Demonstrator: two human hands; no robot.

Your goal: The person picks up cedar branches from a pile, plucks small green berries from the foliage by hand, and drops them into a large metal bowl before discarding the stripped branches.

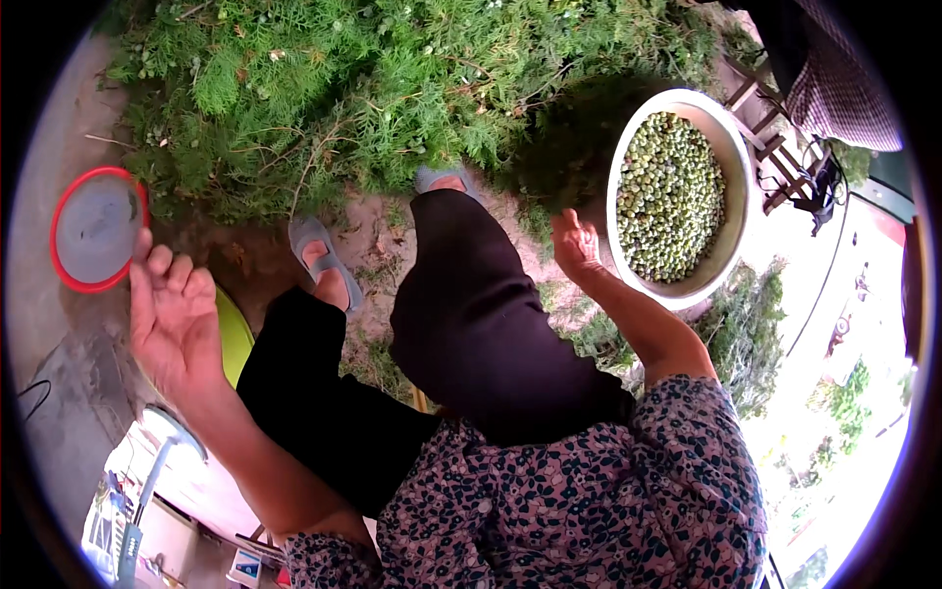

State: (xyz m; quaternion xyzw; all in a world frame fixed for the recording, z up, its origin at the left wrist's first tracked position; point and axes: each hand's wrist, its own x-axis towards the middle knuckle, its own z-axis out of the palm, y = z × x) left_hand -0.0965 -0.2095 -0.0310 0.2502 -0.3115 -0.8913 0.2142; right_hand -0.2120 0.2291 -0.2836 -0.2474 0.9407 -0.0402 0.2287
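Observation:
My left hand is raised with its palm in view and fingers curled. Its blurred thumb and forefinger overlap the edge of a red-rimmed round plastic container; whether they touch it or pinch anything is unclear. My right hand hangs beside a large pale metal basin, its fingertips bent and partly hidden. Many small green seed cones lie in that basin. In front of my feet spreads a heap of cut green conifer branches, apparently arborvitae, with small cones among the foliage.
Behind my left forearm shows a yellow-green curved object. A wooden frame and a person's checked garment are at upper right. A pedestal fan stands at lower left. More cut sprigs lie near the basin.

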